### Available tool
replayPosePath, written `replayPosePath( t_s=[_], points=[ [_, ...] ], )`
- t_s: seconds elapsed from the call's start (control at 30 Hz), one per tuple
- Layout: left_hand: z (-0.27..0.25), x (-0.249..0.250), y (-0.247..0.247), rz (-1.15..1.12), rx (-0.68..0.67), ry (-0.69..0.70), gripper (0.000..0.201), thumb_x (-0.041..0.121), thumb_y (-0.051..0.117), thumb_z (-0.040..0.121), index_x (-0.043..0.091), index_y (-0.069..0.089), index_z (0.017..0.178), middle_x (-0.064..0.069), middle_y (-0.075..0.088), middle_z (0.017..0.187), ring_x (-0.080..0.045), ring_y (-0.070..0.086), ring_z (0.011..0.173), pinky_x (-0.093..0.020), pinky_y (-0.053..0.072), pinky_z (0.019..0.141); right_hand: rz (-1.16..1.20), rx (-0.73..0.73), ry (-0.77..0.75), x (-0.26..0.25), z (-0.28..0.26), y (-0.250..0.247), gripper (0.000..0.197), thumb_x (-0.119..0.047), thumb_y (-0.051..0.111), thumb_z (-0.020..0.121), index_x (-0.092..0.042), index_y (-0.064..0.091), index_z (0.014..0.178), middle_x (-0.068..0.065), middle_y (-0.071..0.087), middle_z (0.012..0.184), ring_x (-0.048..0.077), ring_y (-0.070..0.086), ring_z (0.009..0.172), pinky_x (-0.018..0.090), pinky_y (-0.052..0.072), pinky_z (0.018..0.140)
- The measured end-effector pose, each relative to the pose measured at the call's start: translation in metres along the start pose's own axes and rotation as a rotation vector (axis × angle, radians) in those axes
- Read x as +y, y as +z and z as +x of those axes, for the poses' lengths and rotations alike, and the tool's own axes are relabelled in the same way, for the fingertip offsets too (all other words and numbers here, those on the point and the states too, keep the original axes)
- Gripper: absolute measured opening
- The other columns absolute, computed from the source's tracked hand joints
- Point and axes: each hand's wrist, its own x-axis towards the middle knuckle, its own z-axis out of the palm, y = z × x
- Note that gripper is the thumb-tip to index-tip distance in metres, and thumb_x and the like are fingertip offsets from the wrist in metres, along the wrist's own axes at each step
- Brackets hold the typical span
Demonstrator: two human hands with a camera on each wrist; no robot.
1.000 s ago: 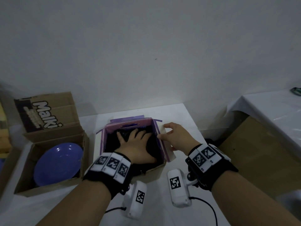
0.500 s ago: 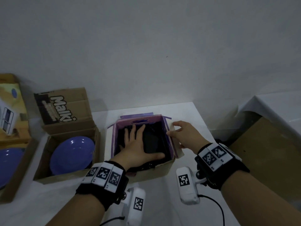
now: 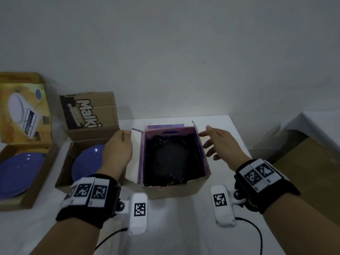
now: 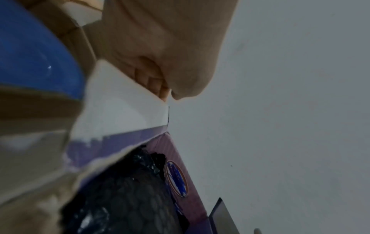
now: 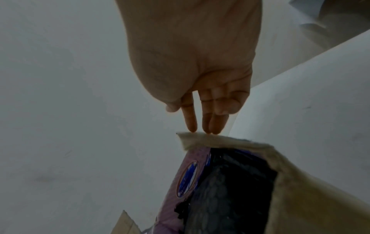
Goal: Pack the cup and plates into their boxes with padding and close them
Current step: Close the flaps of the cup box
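Note:
A cardboard box (image 3: 176, 190) with a purple lining stands open in the middle of the white table, with black bubble-wrap padding (image 3: 171, 159) filling its inside. My left hand (image 3: 119, 144) grips the box's white left flap (image 3: 133, 168). In the left wrist view its fingers (image 4: 158, 85) curl behind that flap (image 4: 124, 102). My right hand (image 3: 219, 142) is open beside the right flap (image 3: 206, 162). Its straight fingertips (image 5: 202, 126) touch the flap's edge (image 5: 220, 140). No cup shows under the padding. Two blue plates (image 3: 86, 162) (image 3: 16, 173) lie in open boxes to the left.
The "Malki" box (image 3: 88, 111) stands close against my left hand, its lid upright. A yellow printed box (image 3: 24, 107) sits at the far left. The table ends just right of my right hand; a second covered table (image 3: 312, 129) stands beyond a gap.
My left hand has lifted off the padding, left the box and taken hold of the left flap. My right hand has let go of the right flap and spread its fingers.

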Motion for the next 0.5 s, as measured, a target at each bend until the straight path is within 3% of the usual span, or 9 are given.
replayPosePath(
  t_s=[0.1,0.17,0.23,0.3,0.4,0.43,0.5],
  points=[
    [0.004,0.003,0.009,-0.303,-0.082,-0.015,0.026,0.023,0.034,0.101,0.017,0.057,0.110,-0.010,0.065,0.109,-0.025,0.061,0.074,-0.030,0.047,0.061,-0.010,0.017,0.009,0.008,0.002,0.010,0.019,-0.031,0.053,0.093,-0.019,0.062,0.105,0.005,0.062,0.083,0.016,0.058,0.059,0.023,0.043,0.047],
    [0.004,0.004,0.017,-0.425,-0.140,-0.051,0.019,0.016,0.041,0.099,0.018,0.057,0.110,-0.007,0.063,0.109,-0.019,0.059,0.065,-0.028,0.051,0.052,-0.044,0.028,0.036,0.014,0.004,0.017,0.022,-0.028,0.060,0.090,-0.022,0.057,0.110,0.005,0.060,0.090,0.015,0.057,0.065,0.022,0.043,0.047],
    [0.005,0.000,0.026,-0.331,-0.125,0.018,0.021,0.015,0.051,0.095,0.020,0.056,0.115,-0.001,0.058,0.115,-0.016,0.059,0.072,-0.033,0.055,0.064,-0.081,0.048,0.041,0.019,0.004,0.023,0.025,-0.031,0.059,0.089,-0.023,0.055,0.113,0.002,0.059,0.088,0.016,0.058,0.073,0.028,0.049,0.055],
    [0.008,-0.002,0.033,-0.121,-0.099,0.075,0.035,0.022,0.054,0.092,0.020,0.050,0.127,0.005,0.049,0.124,-0.015,0.056,0.083,-0.036,0.050,0.084,-0.175,0.069,0.006,0.024,0.004,0.028,0.025,-0.034,0.054,0.092,-0.023,0.054,0.115,-0.002,0.057,0.080,0.017,0.058,0.076,0.032,0.050,0.064],
    [0.010,0.000,0.043,-0.074,-0.162,0.012,0.048,0.023,0.045,0.097,0.012,0.035,0.142,-0.005,0.041,0.141,-0.022,0.053,0.110,-0.035,0.040,0.098,-0.366,0.127,-0.090,0.031,0.002,0.040,0.025,-0.033,0.042,0.098,-0.019,0.048,0.116,-0.004,0.052,0.064,0.018,0.052,0.063,0.028,0.038,0.052],
    [0.011,0.001,0.046,-0.104,-0.198,-0.005,0.047,0.021,0.040,0.099,0.011,0.032,0.144,-0.008,0.039,0.144,-0.025,0.049,0.120,-0.034,0.037,0.101,-0.393,0.155,-0.117,0.034,0.002,0.044,0.024,-0.032,0.039,0.098,-0.017,0.047,0.115,-0.004,0.050,0.062,0.019,0.051,0.060,0.029,0.036,0.052],
    [0.013,0.001,0.051,-0.195,-0.261,-0.017,0.042,0.016,0.032,0.100,0.014,0.036,0.142,-0.008,0.045,0.141,-0.026,0.045,0.126,-0.033,0.035,0.104,-0.415,0.188,-0.145,0.038,0.003,0.048,0.021,-0.029,0.038,0.099,-0.016,0.046,0.113,-0.004,0.047,0.060,0.023,0.051,0.061,0.031,0.037,0.055]
  ],
)
